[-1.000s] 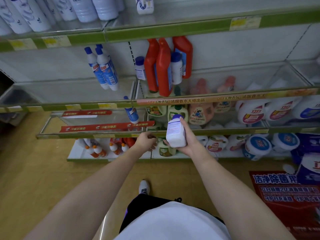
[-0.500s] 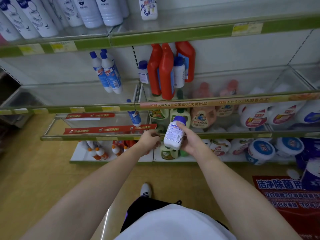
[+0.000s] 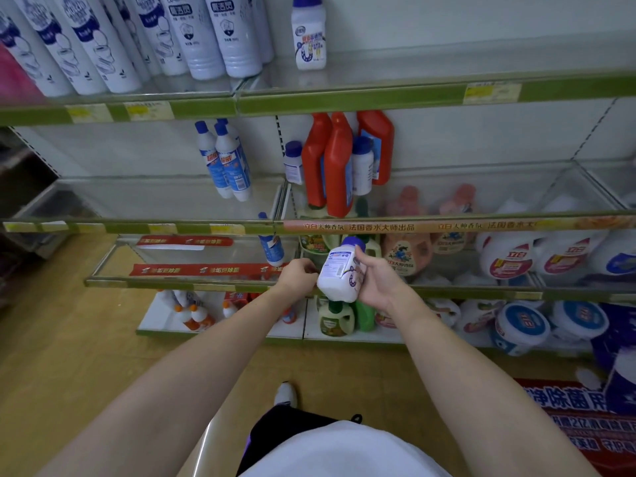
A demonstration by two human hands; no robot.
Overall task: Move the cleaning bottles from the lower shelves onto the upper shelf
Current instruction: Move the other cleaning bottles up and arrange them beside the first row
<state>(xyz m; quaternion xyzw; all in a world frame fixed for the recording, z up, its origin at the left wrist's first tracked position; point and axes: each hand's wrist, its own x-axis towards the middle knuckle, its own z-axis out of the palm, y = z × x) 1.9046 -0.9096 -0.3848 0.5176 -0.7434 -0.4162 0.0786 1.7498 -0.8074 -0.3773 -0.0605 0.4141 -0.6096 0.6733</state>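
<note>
Lots of clutter around you: red jugs (image 3: 339, 163) and blue-capped bottles (image 3: 229, 163) sit on the middle shelf (image 3: 137, 228), tubs off to the right, and one matching white bottle (image 3: 308, 32) already stands on the upper shelf (image 3: 344, 101). Your right hand (image 3: 378, 280) grips the white bottle (image 3: 340, 270) in front of the lower shelves, tilted, cap pointing up and slightly right. Your left hand (image 3: 297, 275) is curled just beside it; can't tell if it's touching.
</note>
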